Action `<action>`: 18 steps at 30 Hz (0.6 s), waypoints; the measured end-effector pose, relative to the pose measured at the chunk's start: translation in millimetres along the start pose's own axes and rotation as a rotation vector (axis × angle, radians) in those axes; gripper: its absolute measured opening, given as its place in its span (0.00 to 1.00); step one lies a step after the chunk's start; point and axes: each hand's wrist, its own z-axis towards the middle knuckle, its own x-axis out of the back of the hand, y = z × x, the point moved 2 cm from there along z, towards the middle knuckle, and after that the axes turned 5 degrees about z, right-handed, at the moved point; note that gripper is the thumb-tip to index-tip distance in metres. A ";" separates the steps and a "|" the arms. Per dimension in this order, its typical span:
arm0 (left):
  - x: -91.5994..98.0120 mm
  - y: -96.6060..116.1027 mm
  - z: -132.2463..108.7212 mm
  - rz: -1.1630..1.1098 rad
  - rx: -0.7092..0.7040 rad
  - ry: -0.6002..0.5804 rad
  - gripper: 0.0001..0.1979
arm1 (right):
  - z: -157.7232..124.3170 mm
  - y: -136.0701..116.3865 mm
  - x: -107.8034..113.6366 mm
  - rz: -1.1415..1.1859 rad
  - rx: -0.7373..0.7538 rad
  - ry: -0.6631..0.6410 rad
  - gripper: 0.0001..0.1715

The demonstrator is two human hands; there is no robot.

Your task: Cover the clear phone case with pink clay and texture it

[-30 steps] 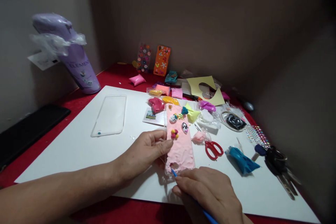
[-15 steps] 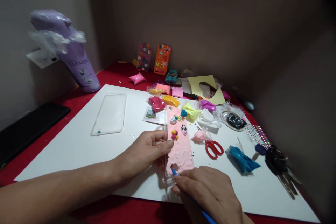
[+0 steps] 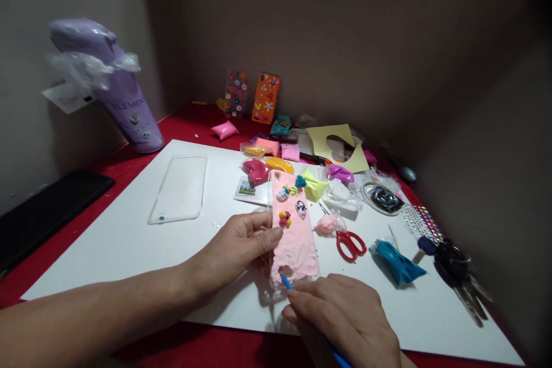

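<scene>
My left hand (image 3: 245, 243) is closed round the left edge of a clear phone case (image 3: 295, 247), thumb on top. Pink clay coats the case, with small colourful clay figures on its upper half. Near its lower end the clay has a rough-edged hole. In my right hand (image 3: 345, 310) is a slim blue modelling tool (image 3: 285, 282), gripped like a pen, its tip at the hole's lower edge. The fingertips under the tool are partly hidden. Just right of the case lie a pink clay lump (image 3: 326, 223) in plastic and red-handled scissors (image 3: 351, 245).
A bare clear case (image 3: 179, 190) lies left on the white board (image 3: 116, 253). Several clay packets, including a blue one (image 3: 397, 263), lie about. Keys (image 3: 461, 276) are at right, a black slab (image 3: 52, 213) and purple bottle (image 3: 129, 98) at left. Two decorated cases lean behind, one orange (image 3: 265, 98).
The case shifts very slightly left in the view, and its top tilts a little. Both hands keep their grips, with the tool tip still at the hole.
</scene>
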 end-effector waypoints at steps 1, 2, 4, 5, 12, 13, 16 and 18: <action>-0.2 0.5 0.0 -0.006 -0.003 0.003 0.13 | 0.7 -1.2 0.6 0.003 -0.007 0.010 0.04; -0.4 1.1 0.0 -0.010 -0.006 0.006 0.13 | 1.5 -2.3 1.3 0.003 -0.015 0.021 0.04; -0.5 1.9 0.1 -0.008 -0.011 0.016 0.13 | 2.9 -3.6 2.3 -0.003 -0.042 0.046 0.04; -0.5 2.2 0.0 -0.003 -0.011 0.023 0.13 | 3.3 -3.5 2.4 -0.007 -0.060 0.047 0.04; 0.2 2.5 -0.4 -0.003 -0.026 0.043 0.13 | 0.2 2.2 4.0 -0.026 0.027 0.114 0.04; 0.2 2.2 -0.2 -0.011 -0.026 0.038 0.13 | -0.5 2.6 4.1 -0.034 0.016 0.093 0.04; 0.2 1.2 0.5 -0.014 -0.026 0.030 0.14 | -1.9 1.4 4.9 -0.058 -0.004 0.068 0.04; 0.4 1.0 0.7 -0.008 -0.028 0.030 0.14 | -2.2 0.7 4.8 -0.055 -0.017 0.076 0.04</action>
